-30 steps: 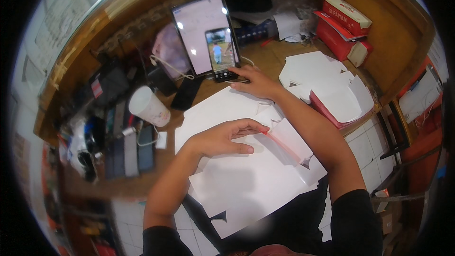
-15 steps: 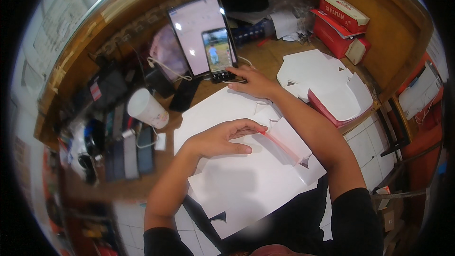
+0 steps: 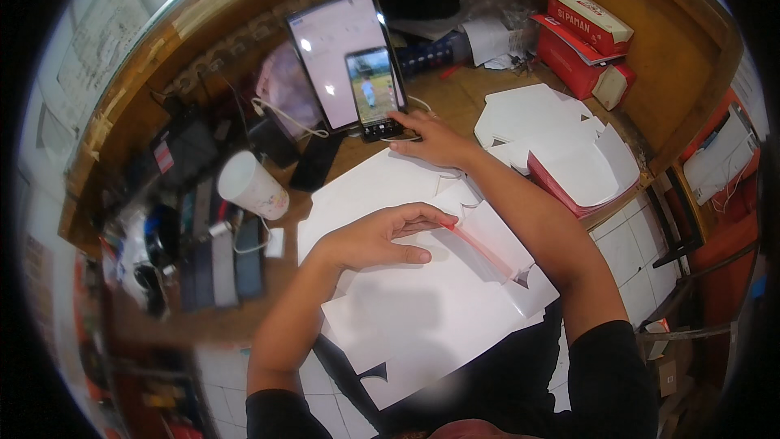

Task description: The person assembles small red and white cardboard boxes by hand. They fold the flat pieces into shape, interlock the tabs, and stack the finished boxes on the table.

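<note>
A partly folded white cardboard box blank (image 3: 406, 317) lies in front of me, its near part over my lap and its far part on the desk. My left hand (image 3: 382, 237) rests on it with fingers apart, the fingertips at a raised flap with a pinkish-red side (image 3: 483, 250). My right arm reaches across the blank, and my right hand (image 3: 431, 138) has its fingers stretched out at the lower edge of a lit phone (image 3: 371, 89). That phone leans upright against a larger tablet (image 3: 329, 49) and shows a small figure outdoors.
A half-formed white and red box (image 3: 581, 154) sits at the right desk edge. Behind it, red boxes (image 3: 581, 53) are stacked. On the left stand a paper cup (image 3: 253, 184), a dark flat device (image 3: 315, 164) and a white cable (image 3: 288, 118). Crumpled plastic (image 3: 508, 4) lies at the back.
The picture on the phone screen has shifted a little. Both hands and the cardboard stay in place.
</note>
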Demonstrator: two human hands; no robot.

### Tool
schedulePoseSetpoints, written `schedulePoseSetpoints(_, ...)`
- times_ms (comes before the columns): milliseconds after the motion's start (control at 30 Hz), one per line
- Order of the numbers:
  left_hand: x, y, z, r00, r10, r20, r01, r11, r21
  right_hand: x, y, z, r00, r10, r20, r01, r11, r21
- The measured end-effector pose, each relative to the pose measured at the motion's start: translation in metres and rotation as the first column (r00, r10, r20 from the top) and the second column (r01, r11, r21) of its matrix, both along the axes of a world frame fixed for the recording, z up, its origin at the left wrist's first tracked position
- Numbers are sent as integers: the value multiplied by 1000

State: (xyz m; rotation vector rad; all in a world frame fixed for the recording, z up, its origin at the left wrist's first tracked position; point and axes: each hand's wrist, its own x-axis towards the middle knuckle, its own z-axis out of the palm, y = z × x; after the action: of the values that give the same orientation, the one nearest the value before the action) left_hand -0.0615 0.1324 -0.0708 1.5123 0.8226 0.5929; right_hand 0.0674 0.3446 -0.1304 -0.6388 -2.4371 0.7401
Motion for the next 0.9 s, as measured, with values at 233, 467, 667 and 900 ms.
schedulePoseSetpoints(233, 0, 0, 2, 1000, 0, -5, 0, 1000, -10, -1, 3, -1, 997, 16, -82, -20, 998, -54)
schedulePoseSetpoints(467, 1, 0, 4, 1000, -3, -15, 3, 1000, -9, 3, -1, 5, 999, 30, -37, -33, 996, -79)
schedulePoseSetpoints(667, 1, 0, 4, 1000, -2, -16, 2, 1000, -17, 3, 0, 2, 998, 35, -48, -39, 994, -99)
schedulePoseSetpoints(900, 0, 0, 3, 999, -4, -35, 4, 1000, -8, 2, 0, 3, 1000, 26, -16, -27, 997, -71)
